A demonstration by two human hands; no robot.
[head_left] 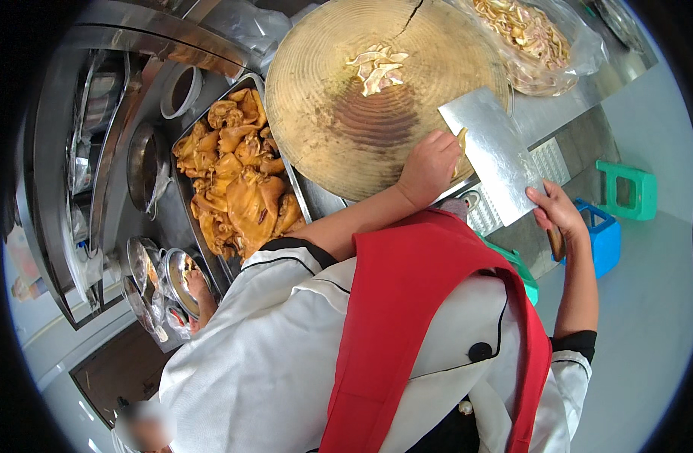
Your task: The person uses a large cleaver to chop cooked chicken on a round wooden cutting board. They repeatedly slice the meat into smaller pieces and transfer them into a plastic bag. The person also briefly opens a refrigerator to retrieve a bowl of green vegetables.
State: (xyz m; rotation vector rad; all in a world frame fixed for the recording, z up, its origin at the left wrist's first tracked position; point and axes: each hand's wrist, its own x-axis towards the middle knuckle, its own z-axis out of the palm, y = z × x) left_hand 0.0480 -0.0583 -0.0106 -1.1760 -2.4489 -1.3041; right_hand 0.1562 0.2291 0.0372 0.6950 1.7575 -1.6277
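Note:
My right hand (558, 212) grips a broad steel cleaver (496, 153) by its wooden handle (557, 243). The blade slants over the near right edge of a round wooden chopping block (312, 102). Close beside the blade, my left hand (433, 170) has its fingers curled on a thin pale strip of meat (461, 148); part of the strip is hidden by the fingers. Farther back on the block lies a small heap of sliced meat (378, 68), which looks like pig's ear.
Left of the block, a steel tray (298, 195) holds braised brown meat (247, 198). A clear plastic bag (589, 56) of slices sits at the back right. Another person's hand (198, 286) is at a metal bowl (179, 272). Plastic stools, green (643, 195) and blue (604, 238), stand on the right.

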